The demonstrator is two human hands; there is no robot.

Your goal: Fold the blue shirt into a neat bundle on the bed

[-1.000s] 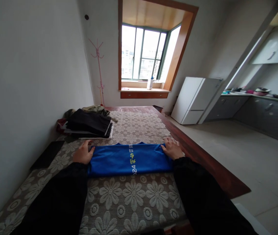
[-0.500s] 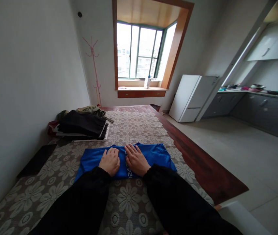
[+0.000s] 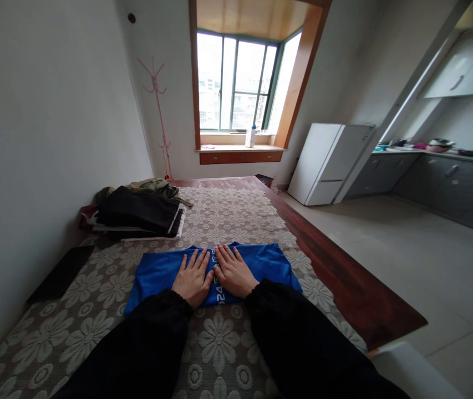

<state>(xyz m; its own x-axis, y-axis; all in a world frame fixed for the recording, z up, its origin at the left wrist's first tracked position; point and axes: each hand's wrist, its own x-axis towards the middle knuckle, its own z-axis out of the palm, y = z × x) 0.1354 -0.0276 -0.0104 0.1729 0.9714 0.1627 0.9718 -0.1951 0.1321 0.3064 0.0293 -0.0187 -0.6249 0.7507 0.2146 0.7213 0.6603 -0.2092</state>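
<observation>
Since the earlier frame both hands are spreading wider: left hand (image 3: 193,280) and right hand (image 3: 233,274) are lying open and flat, gripping nothing, pressing the folded blue shirt (image 3: 157,272) smooth on the near tablecloth (image 3: 236,213).

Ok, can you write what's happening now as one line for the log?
left hand: flat on blue cloth | right hand: flat on it, beside left | cloth: folded, on flowered table cover | dark clothes pile: behind
</observation>
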